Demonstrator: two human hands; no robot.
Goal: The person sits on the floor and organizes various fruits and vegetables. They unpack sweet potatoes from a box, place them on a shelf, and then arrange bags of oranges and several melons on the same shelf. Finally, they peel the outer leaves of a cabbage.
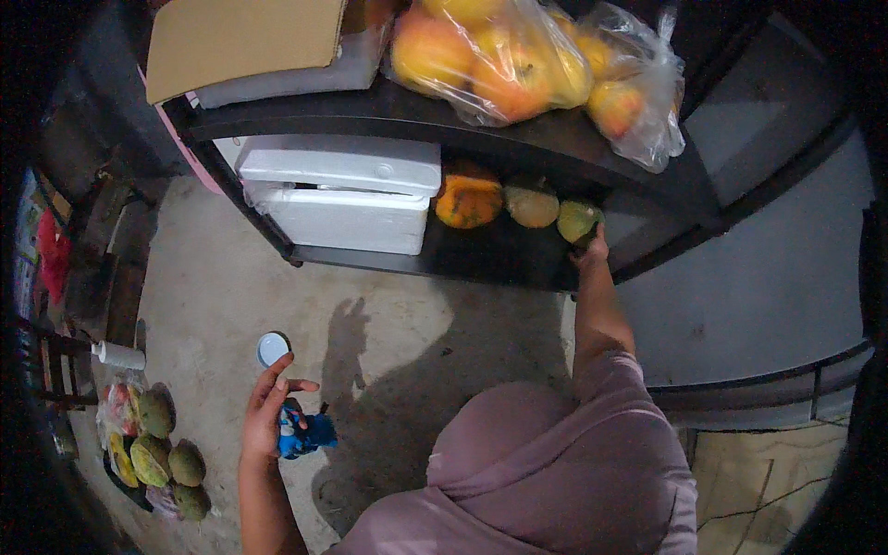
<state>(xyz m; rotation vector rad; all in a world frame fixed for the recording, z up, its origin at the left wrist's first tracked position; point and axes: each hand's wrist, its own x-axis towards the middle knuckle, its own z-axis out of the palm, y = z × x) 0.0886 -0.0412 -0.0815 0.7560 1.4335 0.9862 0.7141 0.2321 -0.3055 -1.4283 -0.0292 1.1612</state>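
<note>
My right hand (592, 250) reaches onto the lower shelf and holds a round green fruit (578, 220) at its right end. Beside that fruit sit a pale tan melon-like fruit (532, 203) and an orange pumpkin with dark patches (469, 200). My left hand (269, 413) is raised over the floor, fingers apart. Next to and partly behind its fingers shows a blue patterned cloth or packet (305, 433); whether the hand touches it cannot be told. A round white lid (273, 349) lies on the floor just past the fingertips.
A white foam box (347, 218) with its lid askew fills the lower shelf's left. Clear bags of yellow-red fruit (510, 69) and a cardboard flap (243, 45) are on the upper shelf (416, 125). Several green fruits (150, 459) and a white bottle (123, 356) lie at the left.
</note>
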